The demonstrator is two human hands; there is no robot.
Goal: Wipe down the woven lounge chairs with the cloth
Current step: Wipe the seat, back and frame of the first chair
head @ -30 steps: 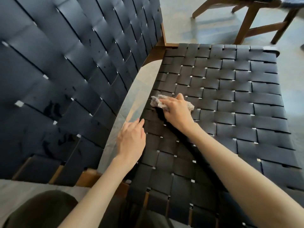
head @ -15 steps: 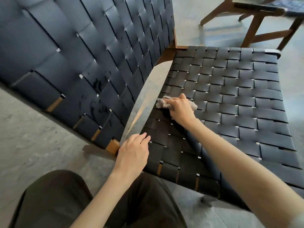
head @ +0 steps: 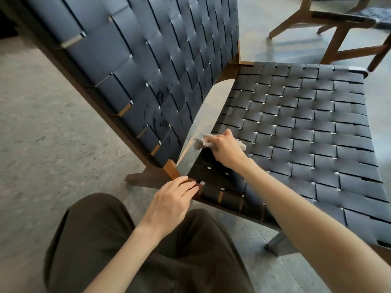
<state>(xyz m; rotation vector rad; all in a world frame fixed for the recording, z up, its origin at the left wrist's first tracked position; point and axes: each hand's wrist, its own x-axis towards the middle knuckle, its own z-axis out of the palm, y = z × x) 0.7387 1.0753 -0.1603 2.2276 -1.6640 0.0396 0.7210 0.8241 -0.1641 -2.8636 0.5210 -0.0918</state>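
A lounge chair with dark woven straps fills the view: its seat [head: 296, 123] lies to the right and its tilted backrest [head: 148, 60] rises at the left, on a brown wooden frame. My right hand [head: 227, 151] presses a crumpled grey cloth [head: 200, 142] onto the seat's rear left corner, near the gap between seat and backrest. My left hand [head: 171, 204] rests with its fingers curled over the seat's near left corner, on the wooden rail. Wet streaks show on the lower backrest straps.
A second wooden-framed chair [head: 338, 28] stands at the top right, behind the seat. Grey concrete floor [head: 53, 134] spreads to the left and under the chair. My knees in dark trousers [head: 127, 250] are at the bottom, close to the seat's front rail.
The view has pulled back and risen, showing more floor and backrest. My left hand slid from the seat's rear edge to its near left corner. My right hand kept the cloth at the rear left corner.
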